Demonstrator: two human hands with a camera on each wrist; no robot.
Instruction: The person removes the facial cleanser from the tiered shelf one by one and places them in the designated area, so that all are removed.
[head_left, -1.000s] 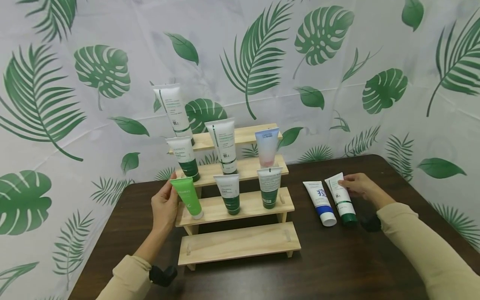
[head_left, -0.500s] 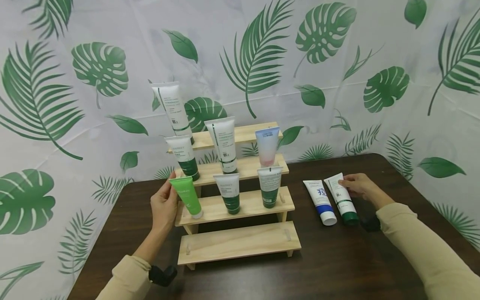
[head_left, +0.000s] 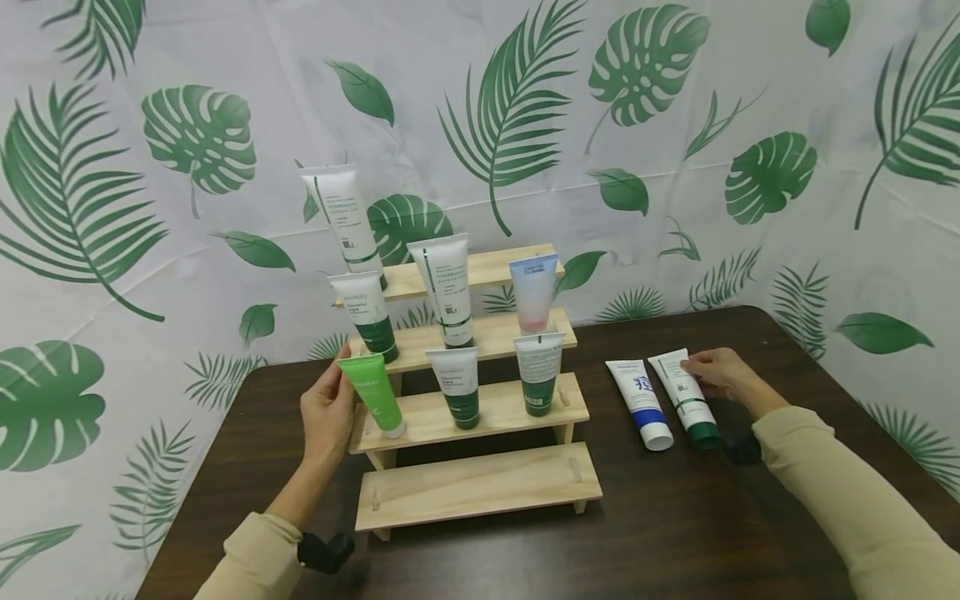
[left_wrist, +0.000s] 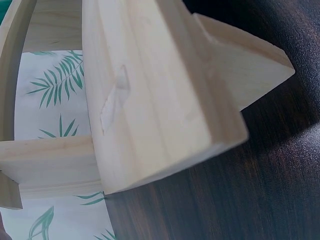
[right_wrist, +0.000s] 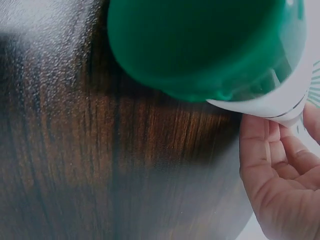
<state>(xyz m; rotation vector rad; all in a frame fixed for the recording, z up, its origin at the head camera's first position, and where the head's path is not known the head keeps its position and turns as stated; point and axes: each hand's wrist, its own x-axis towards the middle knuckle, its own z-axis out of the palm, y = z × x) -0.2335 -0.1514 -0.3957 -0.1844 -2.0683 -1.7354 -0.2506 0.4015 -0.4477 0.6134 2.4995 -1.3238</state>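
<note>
At the stand's left side, my left hand (head_left: 327,417) grips the edge of a tiered wooden display stand (head_left: 480,487); the bright green tube (head_left: 372,390) is close by. The left wrist view shows the stand's pale end (left_wrist: 155,110) up close, with almost none of the hand. On the right, my right hand (head_left: 723,373) pinches a white squeeze tube (head_left: 684,396) near its flat end, and its green cap (right_wrist: 195,45) fills the top of the right wrist view. Beside it lies a white tube with a blue band (head_left: 640,400).
Several tubes stand cap-down on the upper tiers, including a tall white tube (head_left: 345,221) and a blue-pink tube (head_left: 534,292). The lowest tier is bare wood. A dark wooden table (head_left: 660,525) carries everything, before a leaf-patterned backdrop (head_left: 420,50).
The white tube under my right hand has shifted very slightly right, its cap end turning a little. My left hand and the stand stay in place.
</note>
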